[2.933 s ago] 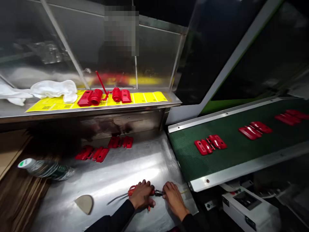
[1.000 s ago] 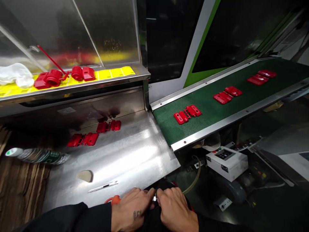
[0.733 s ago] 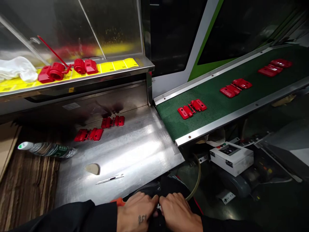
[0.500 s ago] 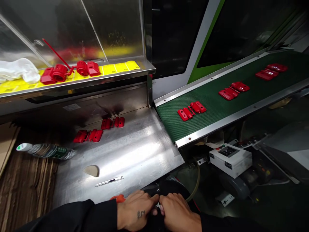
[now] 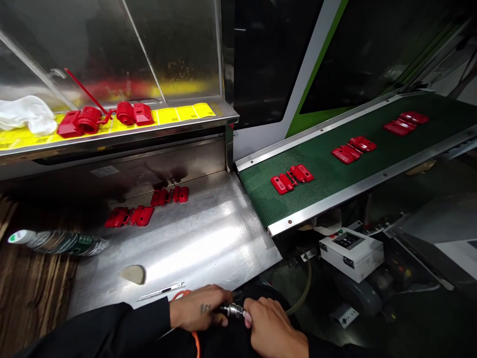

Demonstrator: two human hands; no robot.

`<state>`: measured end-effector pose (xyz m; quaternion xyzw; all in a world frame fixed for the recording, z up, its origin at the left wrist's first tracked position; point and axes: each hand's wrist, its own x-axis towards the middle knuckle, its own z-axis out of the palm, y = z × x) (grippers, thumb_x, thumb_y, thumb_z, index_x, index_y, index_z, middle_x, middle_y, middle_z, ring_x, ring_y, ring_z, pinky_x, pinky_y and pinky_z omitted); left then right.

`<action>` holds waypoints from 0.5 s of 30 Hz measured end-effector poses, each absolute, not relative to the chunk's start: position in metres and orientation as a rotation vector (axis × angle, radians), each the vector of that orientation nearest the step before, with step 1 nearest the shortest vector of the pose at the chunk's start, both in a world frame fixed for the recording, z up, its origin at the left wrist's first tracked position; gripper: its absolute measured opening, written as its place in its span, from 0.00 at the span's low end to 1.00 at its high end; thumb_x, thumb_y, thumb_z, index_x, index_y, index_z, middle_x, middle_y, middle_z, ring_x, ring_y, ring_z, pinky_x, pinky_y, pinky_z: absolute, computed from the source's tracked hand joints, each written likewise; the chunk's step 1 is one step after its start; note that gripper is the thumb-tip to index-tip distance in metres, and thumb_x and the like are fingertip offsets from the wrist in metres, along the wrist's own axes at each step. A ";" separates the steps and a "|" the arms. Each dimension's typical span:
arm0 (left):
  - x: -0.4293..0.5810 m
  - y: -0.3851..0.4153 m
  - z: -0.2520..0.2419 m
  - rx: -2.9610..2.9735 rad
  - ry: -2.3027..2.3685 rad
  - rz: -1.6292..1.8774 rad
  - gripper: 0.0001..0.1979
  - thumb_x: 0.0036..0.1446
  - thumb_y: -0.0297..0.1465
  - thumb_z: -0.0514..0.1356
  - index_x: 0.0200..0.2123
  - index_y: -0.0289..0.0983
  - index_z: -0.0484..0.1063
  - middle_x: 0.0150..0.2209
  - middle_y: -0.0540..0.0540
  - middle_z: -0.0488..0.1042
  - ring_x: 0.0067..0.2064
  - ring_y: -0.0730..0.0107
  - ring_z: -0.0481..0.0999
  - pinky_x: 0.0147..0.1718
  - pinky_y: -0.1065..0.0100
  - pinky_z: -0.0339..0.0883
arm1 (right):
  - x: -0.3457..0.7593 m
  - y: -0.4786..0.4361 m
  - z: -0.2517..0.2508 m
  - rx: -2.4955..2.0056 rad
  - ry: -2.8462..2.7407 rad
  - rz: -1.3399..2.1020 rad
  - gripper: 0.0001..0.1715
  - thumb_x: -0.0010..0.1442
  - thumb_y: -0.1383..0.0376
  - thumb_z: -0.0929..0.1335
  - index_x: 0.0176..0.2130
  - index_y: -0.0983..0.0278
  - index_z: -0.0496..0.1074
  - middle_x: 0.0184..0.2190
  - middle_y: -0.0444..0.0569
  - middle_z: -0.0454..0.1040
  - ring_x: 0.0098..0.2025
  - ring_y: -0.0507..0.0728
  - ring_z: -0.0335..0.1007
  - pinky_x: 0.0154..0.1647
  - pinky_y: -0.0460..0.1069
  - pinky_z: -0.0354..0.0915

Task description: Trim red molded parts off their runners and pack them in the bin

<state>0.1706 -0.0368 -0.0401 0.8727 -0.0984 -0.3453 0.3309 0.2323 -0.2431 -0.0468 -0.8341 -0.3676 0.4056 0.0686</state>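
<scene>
My left hand (image 5: 197,308) is closed around a metal hose fitting (image 5: 233,311), and an orange air hose (image 5: 182,294) loops out from under that hand. My right hand (image 5: 270,325) grips the fitting's other end, close against my left hand. Both hands are over the front edge of the steel table (image 5: 208,233), above my dark lap. A utility knife (image 5: 162,291) lies just beyond my left hand, and a beige piece of tailor's chalk (image 5: 132,274) sits further left. Several red plastic parts (image 5: 128,216) lie farther back on the steel.
A green conveyor belt (image 5: 316,189) carrying red parts runs up to the right. A shelf (image 5: 112,139) behind holds yellow label sheets, red parts and a white cloth. A water bottle (image 5: 55,242) lies at the left; a white control box (image 5: 350,253) sits below the belt.
My hands have moved apart, my left hand drawing leftward, so the metal fitting and more orange hose now show between them. The view has shifted slightly.
</scene>
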 end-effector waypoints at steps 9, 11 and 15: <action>0.171 -0.035 -0.042 2.354 -0.264 -0.915 0.09 0.58 0.34 0.55 0.41 0.41 0.71 0.38 0.40 0.82 0.40 0.46 0.82 0.35 0.58 0.72 | 0.237 -0.234 -0.047 -2.511 -1.086 1.293 0.14 0.57 0.71 0.59 0.37 0.57 0.70 0.38 0.54 0.77 0.43 0.67 0.73 0.38 0.56 0.55; 0.172 -0.031 -0.041 2.331 -0.261 -0.911 0.11 0.59 0.39 0.56 0.43 0.42 0.71 0.39 0.41 0.82 0.41 0.47 0.82 0.38 0.58 0.72 | 0.238 -0.232 -0.049 -2.513 -1.095 1.291 0.13 0.58 0.70 0.59 0.37 0.57 0.70 0.38 0.54 0.77 0.42 0.68 0.74 0.37 0.56 0.54; 0.175 -0.024 -0.039 2.275 -0.238 -0.897 0.22 0.57 0.48 0.59 0.49 0.42 0.69 0.41 0.41 0.81 0.42 0.45 0.81 0.40 0.56 0.71 | 0.243 -0.228 -0.052 -2.496 -1.115 1.280 0.13 0.55 0.71 0.61 0.36 0.57 0.71 0.37 0.53 0.78 0.41 0.67 0.74 0.37 0.55 0.54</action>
